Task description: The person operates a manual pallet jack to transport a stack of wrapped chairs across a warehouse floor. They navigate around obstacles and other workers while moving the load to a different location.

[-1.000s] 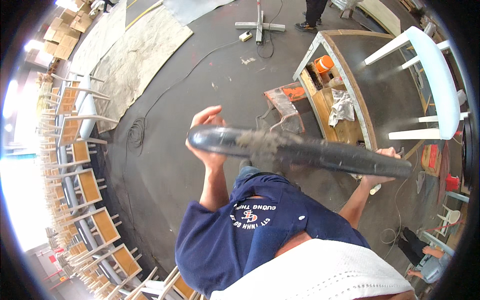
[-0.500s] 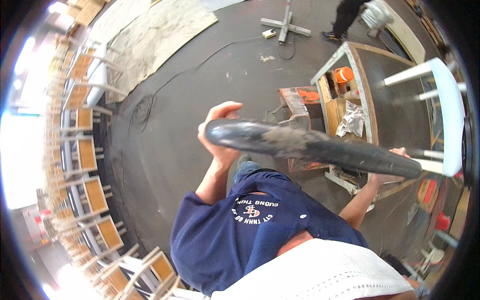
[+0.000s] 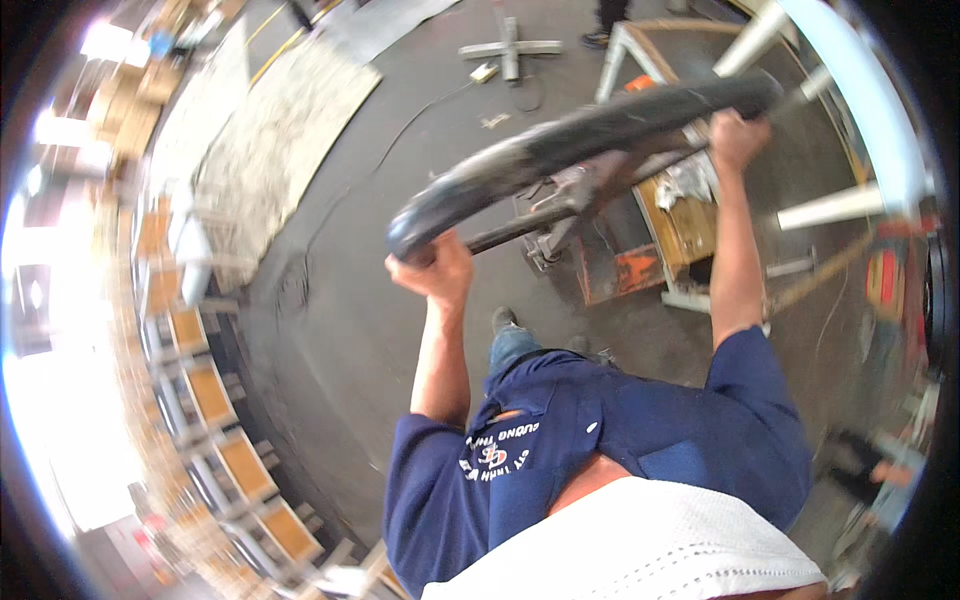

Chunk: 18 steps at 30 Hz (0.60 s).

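Both hands grip the thick black loop handle [image 3: 570,140] of what looks like a pallet jack. It is scuffed and spans the view at a slant, higher on the right. My left hand [image 3: 438,270] is closed round its near-left end. At the far-right end, my right hand [image 3: 738,140] is wrapped round the bar, with that arm stretched forward. Beneath the handle, a shaft runs down to a worn orange metal base [image 3: 622,275] on the floor. Next to the base stands a metal-edged frame [image 3: 640,50] with a wooden box [image 3: 688,225] and a crumpled whitish cloth or bag [image 3: 687,182].
Stacked chairs with tan seats [image 3: 245,465] line the left side. A pale sheet [image 3: 290,130] lies on the floor at far left. A cross-shaped metal stand [image 3: 510,48] and cable are ahead. White-legged pale blue furniture [image 3: 880,100] is close on the right. Another person's foot [image 3: 597,38] shows beyond.
The handle has tilted, its right end swinging up and away from my body. My right arm has stretched forward with it. The view has shifted, and both hands keep their grip.
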Motion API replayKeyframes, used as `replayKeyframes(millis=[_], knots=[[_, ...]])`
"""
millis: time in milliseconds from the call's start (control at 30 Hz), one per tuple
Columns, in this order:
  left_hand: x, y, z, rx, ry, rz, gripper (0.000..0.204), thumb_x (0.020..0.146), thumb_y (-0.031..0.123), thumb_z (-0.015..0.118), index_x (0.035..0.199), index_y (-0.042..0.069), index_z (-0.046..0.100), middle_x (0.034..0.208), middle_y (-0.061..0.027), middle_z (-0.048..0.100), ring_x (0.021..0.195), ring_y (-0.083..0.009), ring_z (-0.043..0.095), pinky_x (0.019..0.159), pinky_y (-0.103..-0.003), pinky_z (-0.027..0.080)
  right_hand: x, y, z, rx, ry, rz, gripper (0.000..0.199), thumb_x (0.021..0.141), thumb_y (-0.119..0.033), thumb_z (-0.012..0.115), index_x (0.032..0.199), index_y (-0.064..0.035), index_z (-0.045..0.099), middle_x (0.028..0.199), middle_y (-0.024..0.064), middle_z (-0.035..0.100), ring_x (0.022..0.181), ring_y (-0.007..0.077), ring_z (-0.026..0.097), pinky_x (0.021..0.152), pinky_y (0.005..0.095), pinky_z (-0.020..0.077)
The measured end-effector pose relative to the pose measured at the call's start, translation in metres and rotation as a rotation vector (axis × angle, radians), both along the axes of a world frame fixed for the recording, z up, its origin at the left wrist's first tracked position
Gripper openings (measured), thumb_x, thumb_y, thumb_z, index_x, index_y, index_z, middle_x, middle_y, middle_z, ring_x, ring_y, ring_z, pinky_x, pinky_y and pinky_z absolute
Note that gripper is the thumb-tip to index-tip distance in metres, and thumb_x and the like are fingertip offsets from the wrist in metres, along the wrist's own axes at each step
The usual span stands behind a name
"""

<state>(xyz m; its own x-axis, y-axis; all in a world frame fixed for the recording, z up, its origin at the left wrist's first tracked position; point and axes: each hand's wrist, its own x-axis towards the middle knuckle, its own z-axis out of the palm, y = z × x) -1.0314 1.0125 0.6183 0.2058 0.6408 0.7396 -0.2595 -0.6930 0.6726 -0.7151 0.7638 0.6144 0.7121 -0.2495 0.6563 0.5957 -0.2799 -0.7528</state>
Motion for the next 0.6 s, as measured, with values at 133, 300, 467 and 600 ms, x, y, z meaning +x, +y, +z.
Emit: replayKeyframes(millis=[133, 300, 467, 600], knots=[[0.011, -0.008, 0.032, -0.123, -0.054, -0.060, 0.018, 0.083, 0.001, 0.054, 0.065, -0.001, 0.054, 0.057, -0.0009, 0.052, 0.048, -0.0088, 0.047, 0.043, -0.024, 0.036, -0.014, 0.017, 0.023, 0.100, 0.090, -0.013, 0.025, 0.082, -0.023, 0.060, 0.068, -0.0035, 0.066, 0.054, -0.0011, 0.059, 0.051, 0.0079, 0.057, 0.049, 0.0282, 0.0457], [0.046, 0.017, 0.042, -0.007, -0.026, -0.064, 0.031, 0.092, 0.016, 0.052, 0.066, 0.000, 0.049, 0.052, -0.0037, 0.046, 0.042, -0.0085, 0.039, 0.038, -0.022, 0.029, -0.008, 0.013, 0.026, 0.030, -0.103, -0.116, 0.024, 0.080, -0.027, 0.065, 0.076, -0.0042, 0.067, 0.057, 0.0084, 0.062, 0.052, 0.0200, 0.063, 0.050, 0.0336, 0.0476], [0.071, 0.052, 0.039, 0.031, 0.001, -0.181, 0.030, 0.093, 0.026, 0.055, 0.081, -0.001, 0.050, 0.050, -0.0015, 0.041, 0.040, -0.0065, 0.036, 0.036, -0.022, 0.027, -0.023, 0.014, 0.025, -0.017, -0.038, -0.221, 0.023, 0.078, -0.028, 0.066, 0.078, -0.0052, 0.065, 0.057, 0.0144, 0.058, 0.052, 0.0279, 0.061, 0.051, 0.0371, 0.0466], [0.106, 0.083, 0.032, 0.013, 0.026, -0.253, 0.024, 0.093, 0.021, 0.055, 0.086, -0.002, 0.052, 0.049, -0.0013, 0.042, 0.040, -0.0066, 0.039, 0.034, -0.023, 0.029, -0.043, 0.007, 0.028, 0.052, 0.066, -0.294, 0.021, 0.080, -0.026, 0.066, 0.083, -0.0055, 0.066, 0.059, 0.0106, 0.062, 0.055, 0.0235, 0.063, 0.055, 0.0350, 0.0488]])
